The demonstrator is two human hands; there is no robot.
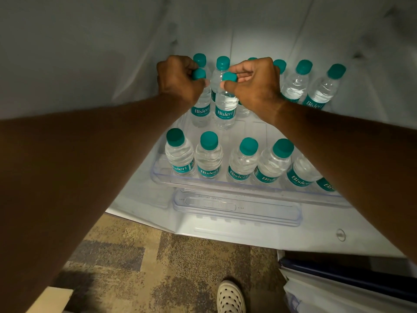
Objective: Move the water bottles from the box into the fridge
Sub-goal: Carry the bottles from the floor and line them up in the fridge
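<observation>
Both my arms reach into the open fridge. My left hand (178, 80) grips the teal cap of a small clear water bottle (200, 111). My right hand (252, 82) pinches the cap of a second water bottle (225, 111) right beside it. Both bottles stand upright on the clear fridge shelf (248, 190), in its middle. Behind them a back row of bottles (295, 84) stands against the rear wall. A front row of bottles (208, 157) lines the shelf's front lip. The box is out of view.
A moisture-control drawer front (237, 206) sits under the shelf. White fridge walls (90, 64) close in left and behind. The fridge door (338, 279) stands at lower right. Patterned carpet (158, 267) and my white shoe (230, 297) lie below.
</observation>
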